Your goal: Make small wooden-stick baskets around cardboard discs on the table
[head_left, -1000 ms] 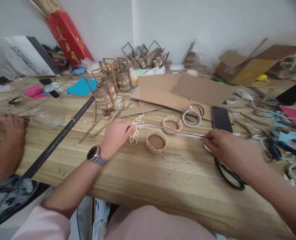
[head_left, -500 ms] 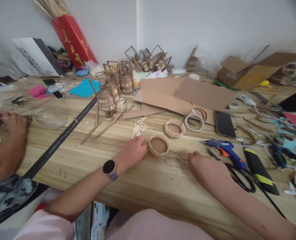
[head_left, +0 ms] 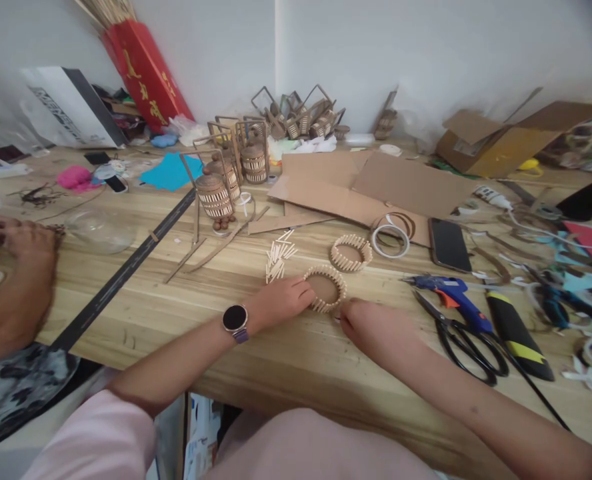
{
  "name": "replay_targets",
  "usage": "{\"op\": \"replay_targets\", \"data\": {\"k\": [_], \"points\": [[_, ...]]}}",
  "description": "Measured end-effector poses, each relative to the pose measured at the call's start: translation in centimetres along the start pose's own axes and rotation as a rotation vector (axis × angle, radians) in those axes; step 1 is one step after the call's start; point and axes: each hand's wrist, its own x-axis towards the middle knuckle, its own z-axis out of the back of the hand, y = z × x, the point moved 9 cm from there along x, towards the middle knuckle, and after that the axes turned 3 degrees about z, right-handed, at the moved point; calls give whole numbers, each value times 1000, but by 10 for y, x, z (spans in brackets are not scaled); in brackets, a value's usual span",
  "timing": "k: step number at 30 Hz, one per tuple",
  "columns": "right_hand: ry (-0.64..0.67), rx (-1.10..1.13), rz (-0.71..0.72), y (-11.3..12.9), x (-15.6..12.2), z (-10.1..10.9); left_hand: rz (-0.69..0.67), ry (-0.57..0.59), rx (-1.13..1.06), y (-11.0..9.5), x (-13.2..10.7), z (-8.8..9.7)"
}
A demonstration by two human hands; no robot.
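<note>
A small round ring of upright wooden sticks on a cardboard base (head_left: 326, 288) lies on the wooden table (head_left: 286, 360). My left hand (head_left: 282, 301), with a watch on its wrist, has its fingers curled against the ring's left side. My right hand (head_left: 371, 328) is closed at the ring's near right edge, pinching something too small to make out. A second stick ring (head_left: 351, 252) lies just behind. Loose short sticks (head_left: 279, 257) are scattered to the left of the rings.
Right of my hands lie a blue glue gun (head_left: 451, 293), black scissors (head_left: 469, 343), a black-yellow knife (head_left: 519, 340), a phone (head_left: 449, 245) and a tape roll (head_left: 389, 241). Cardboard sheets (head_left: 366, 183) and small lanterns (head_left: 215, 197) stand behind. Another person's hand (head_left: 11, 267) rests at left beside a black ruler (head_left: 126, 270).
Both hands came back from holding a thin strip stretched above the rings. They have closed in on the near ring, the left at its left side, the right at its near edge.
</note>
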Motion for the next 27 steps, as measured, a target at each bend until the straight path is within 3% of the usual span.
{"op": "replay_targets", "data": {"k": [6, 16, 21, 27], "points": [[-17, 37, -21, -9, 7, 0, 149, -36, -31, -2, 9, 5], [-58, 133, -1, -18, 24, -2, 376, -65, -170, -26, 24, 7], [-56, 212, 32, -23, 33, -7, 413, -76, -190, -31, 25, 2], [-62, 316, 70, -40, 35, -9, 367, -88, -151, -27, 17, 4]]}}
